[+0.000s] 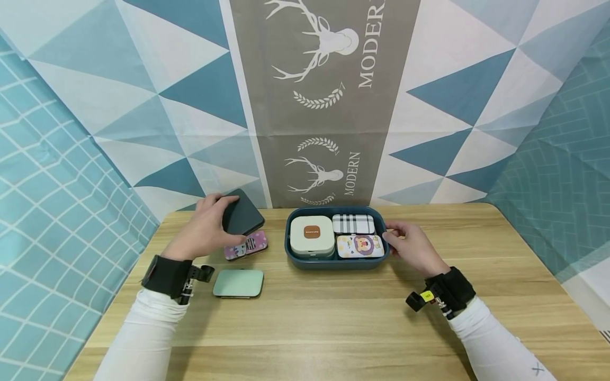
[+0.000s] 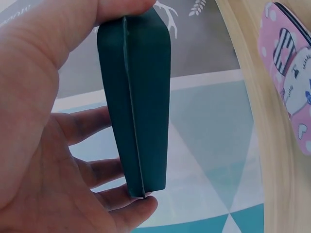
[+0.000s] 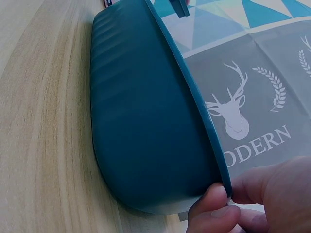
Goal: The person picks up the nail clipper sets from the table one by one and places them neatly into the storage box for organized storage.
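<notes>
My left hand (image 1: 204,227) grips a dark green flat case (image 1: 242,212) by its edges, thumb on one side and fingers on the other. In the left wrist view the case (image 2: 146,107) is seen edge-on, with a seam along its side. Below it on the table lies a pink tin (image 1: 257,242) with a cartoon print, partly covered by the hand and case. My right hand (image 1: 413,246) pinches the right rim of a dark blue oblong basket (image 1: 333,264). Inside sit a cream manicure box (image 1: 312,248), a plaid tin (image 1: 353,224) and a lion-print tin (image 1: 350,246).
A mint green tin (image 1: 238,283) lies on the wooden table (image 1: 333,328), in front of the pink tin. Behind the table's far edge rises a patterned cloth backdrop (image 1: 329,121). Blue tiled-pattern cloth (image 1: 52,211) borders the left side.
</notes>
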Demonstrator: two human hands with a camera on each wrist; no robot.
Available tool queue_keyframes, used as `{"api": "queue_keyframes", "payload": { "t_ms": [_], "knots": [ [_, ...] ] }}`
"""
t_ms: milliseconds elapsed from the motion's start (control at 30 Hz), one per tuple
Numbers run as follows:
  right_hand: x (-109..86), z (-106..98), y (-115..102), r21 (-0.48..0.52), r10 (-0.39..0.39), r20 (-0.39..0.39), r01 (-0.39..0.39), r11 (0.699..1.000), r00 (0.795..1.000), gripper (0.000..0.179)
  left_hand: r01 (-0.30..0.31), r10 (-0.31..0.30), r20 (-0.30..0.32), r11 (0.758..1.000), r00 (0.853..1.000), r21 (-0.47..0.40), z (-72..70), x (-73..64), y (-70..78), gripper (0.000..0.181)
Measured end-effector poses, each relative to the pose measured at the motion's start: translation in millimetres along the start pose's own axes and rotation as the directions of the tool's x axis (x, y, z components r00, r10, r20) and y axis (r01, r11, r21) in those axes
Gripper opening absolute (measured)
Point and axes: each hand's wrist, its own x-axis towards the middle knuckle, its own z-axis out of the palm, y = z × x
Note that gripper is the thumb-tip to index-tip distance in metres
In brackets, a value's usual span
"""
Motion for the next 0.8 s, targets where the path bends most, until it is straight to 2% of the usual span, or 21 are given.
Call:
{"api": "queue_keyframes", "payload": {
  "t_ms": [800],
  "knots": [
    [0.9,0,2,0.0,0.002,0.004,-0.002,1.0,1.0,0.045,-0.04,0.04,0.018,0.999,0.999,-0.02,5.3,12.7,20.2,0.098]
  ]
}}
